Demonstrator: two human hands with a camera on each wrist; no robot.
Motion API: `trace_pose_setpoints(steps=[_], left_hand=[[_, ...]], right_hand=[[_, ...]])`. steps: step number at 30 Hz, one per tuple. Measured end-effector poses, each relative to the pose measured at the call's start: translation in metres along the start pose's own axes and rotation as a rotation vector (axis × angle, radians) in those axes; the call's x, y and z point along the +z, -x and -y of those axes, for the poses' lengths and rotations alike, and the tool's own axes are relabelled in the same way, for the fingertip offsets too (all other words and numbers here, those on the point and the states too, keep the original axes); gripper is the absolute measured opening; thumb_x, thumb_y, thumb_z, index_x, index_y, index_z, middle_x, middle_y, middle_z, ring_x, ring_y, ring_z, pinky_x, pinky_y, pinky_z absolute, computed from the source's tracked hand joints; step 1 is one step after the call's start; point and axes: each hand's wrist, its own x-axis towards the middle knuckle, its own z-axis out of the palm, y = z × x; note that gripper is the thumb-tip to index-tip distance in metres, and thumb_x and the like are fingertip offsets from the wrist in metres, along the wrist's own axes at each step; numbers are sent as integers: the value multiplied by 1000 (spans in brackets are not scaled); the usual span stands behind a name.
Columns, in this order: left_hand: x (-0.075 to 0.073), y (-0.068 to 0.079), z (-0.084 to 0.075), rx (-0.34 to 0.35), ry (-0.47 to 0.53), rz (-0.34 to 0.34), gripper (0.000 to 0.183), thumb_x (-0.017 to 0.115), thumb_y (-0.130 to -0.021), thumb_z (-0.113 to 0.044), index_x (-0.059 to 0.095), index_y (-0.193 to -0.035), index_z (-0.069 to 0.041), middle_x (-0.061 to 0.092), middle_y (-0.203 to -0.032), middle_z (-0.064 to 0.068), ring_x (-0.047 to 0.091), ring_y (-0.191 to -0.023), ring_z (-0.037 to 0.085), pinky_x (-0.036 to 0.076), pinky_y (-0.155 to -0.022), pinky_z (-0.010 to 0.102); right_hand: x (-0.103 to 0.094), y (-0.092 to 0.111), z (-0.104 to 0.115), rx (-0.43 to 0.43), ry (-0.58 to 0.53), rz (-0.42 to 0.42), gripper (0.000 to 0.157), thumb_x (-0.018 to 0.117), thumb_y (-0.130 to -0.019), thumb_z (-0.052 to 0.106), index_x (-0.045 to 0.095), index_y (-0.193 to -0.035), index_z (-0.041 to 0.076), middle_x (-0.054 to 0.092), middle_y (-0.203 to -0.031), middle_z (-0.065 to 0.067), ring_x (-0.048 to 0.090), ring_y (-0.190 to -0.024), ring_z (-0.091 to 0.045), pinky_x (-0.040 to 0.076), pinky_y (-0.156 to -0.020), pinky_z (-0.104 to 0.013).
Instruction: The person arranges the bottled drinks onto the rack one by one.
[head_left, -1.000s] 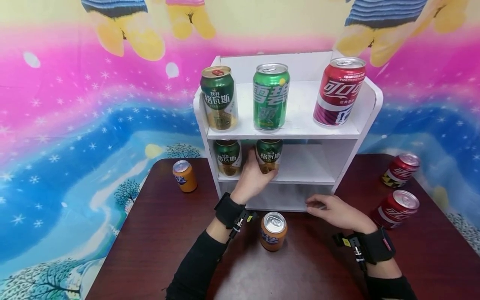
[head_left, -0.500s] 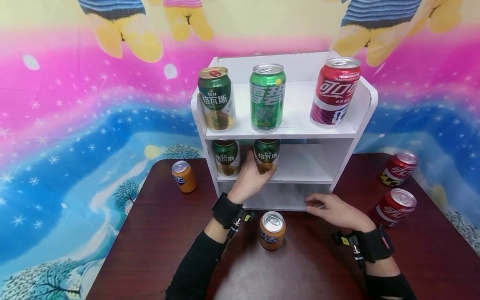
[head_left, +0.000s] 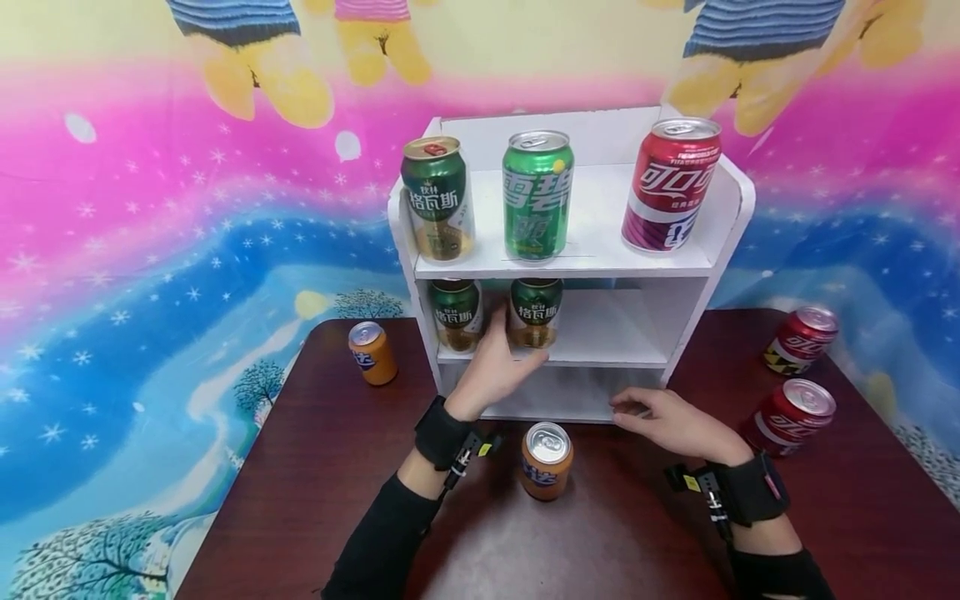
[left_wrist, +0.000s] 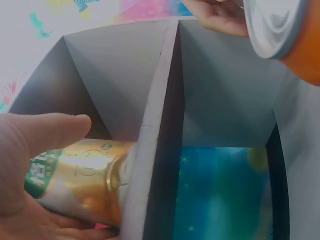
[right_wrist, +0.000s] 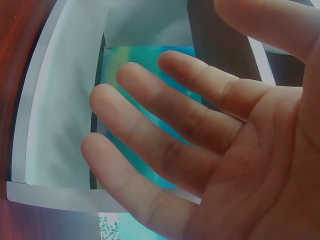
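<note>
My left hand (head_left: 497,368) reaches into the middle level of the white shelf (head_left: 570,271), beside a green and gold drink can (head_left: 536,315) standing upright. In the left wrist view the thumb is lifted off that can (left_wrist: 85,182), while the fingers lie along its far side; whether they touch it is unclear. A matching green and gold can (head_left: 456,321) stands to its left. My right hand (head_left: 671,423) hovers at the shelf's lower front edge, holding nothing, its fingers loosely extended in the right wrist view.
On the top level stand a green and gold can (head_left: 437,200), a green can (head_left: 537,196) and a red can (head_left: 671,187). Orange cans stand on the dark table at front (head_left: 547,462) and left (head_left: 372,354). Two red cans (head_left: 791,417) (head_left: 801,340) are at right.
My left thumb has come away from the green and gold can, and the hand has drawn back slightly left. The can stays on the middle level. My right hand has not moved.
</note>
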Motion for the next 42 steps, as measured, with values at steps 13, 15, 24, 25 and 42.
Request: trace_pose_setpoints(steps=[13,15,24,25,42], left_hand=[[-21,49,5,-59,-132,90,79,59,-92,-39,17,-151,-7,22,-154,11,23,-139,23,26,-108,44],[-24,55,8,-55,-134,103,77,59,-92,-39,19,-151,-8,23,-153,10,24,-139,23,26,-108,44],[-36,71,24,56,-79,91,58,61,-93,-31,39,-143,-12,39,-145,5,38,-130,21,34,-103,43],[-37,72,26,71,-71,96,52,61,-94,-30,44,-140,-12,43,-141,4,41,-128,21,35,-102,43],[-113,74,62,49,-144,191,28,54,-96,-35,62,-118,-19,62,-112,-5,57,-104,12,47,-86,39]], right_hand=[[0,2,-1,0,-3,6,42,57,-95,34,60,-120,0,64,-111,-7,61,-96,-19,51,-77,-33],[0,2,-1,-2,-8,10,42,57,-95,34,60,-120,0,64,-110,-7,60,-96,-19,51,-76,-33],[1,2,-3,-2,-6,15,44,56,-95,35,59,-121,0,64,-111,-6,60,-97,-19,50,-78,-32],[1,1,-3,-3,-6,17,44,56,-95,35,59,-121,0,64,-111,-6,60,-97,-19,50,-78,-32],[0,1,-3,14,-2,2,40,57,-95,31,59,-121,-1,63,-112,-10,61,-97,-19,50,-79,-35]])
